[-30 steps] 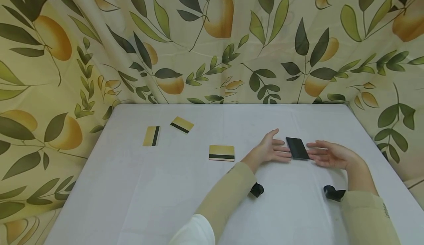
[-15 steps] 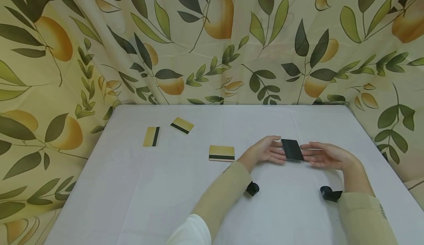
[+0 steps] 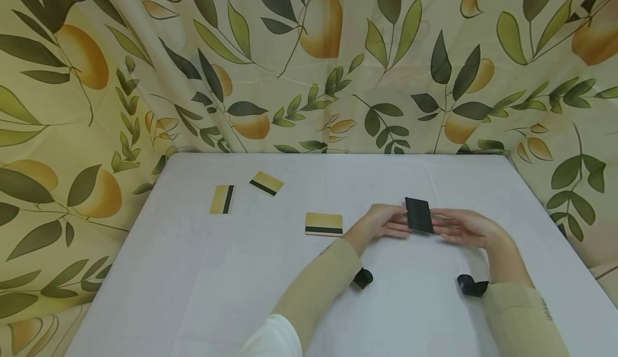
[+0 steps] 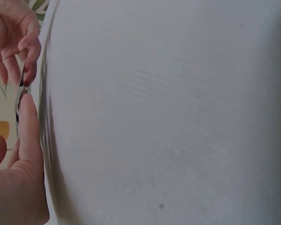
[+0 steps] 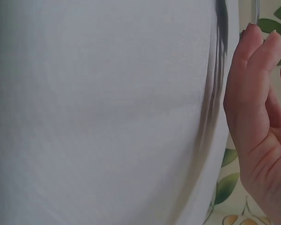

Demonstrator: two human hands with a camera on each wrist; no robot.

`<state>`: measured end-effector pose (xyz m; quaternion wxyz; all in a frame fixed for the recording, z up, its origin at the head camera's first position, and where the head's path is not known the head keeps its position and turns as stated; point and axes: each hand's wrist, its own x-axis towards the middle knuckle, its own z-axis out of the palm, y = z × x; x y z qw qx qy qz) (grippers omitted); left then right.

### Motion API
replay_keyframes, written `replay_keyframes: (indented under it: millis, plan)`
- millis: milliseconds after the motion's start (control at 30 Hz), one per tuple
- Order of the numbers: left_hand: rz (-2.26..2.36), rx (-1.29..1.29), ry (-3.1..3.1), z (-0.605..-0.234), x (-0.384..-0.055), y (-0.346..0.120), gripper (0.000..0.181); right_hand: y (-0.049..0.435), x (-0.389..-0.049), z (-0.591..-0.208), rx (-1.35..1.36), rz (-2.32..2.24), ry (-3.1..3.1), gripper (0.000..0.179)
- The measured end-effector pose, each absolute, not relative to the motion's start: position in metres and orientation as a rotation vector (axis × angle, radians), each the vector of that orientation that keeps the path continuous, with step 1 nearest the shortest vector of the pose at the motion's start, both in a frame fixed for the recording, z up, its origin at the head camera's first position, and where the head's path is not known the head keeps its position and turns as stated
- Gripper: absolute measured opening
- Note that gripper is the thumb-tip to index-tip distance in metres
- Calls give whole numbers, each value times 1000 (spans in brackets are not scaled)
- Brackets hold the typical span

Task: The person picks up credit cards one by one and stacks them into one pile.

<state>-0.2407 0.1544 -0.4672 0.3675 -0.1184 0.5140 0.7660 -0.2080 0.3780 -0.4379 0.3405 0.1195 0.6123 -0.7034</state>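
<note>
Dim, diffuse light throughout

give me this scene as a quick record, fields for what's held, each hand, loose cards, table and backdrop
held: black thin rectangular card, between both grips
left grip: fingers extended, touching the card's left edge
right grip: fingers extended, touching its right edge
leftmost: upright-set gold rectangular card, black stripe down its right side
farthest: slanted gold rectangular card, black-striped
beside left forearm: crosswise gold rectangular card, stripe along near side
surface: white-covered table
backdrop: leaf-and-fruit patterned fabric
card material: cannot tell
</note>
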Motion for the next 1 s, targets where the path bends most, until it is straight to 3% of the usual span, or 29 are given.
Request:
replay_keyframes:
  millis: [367, 1000]
  plan:
    - [2039, -334, 1460, -469, -238, 147, 22, 354, -204, -435, 273, -1858, 1665, 22]
    - [2036, -394, 1566, -463, -239, 122, 19, 312, -200, -431, 430, -1851, 1952, 26]
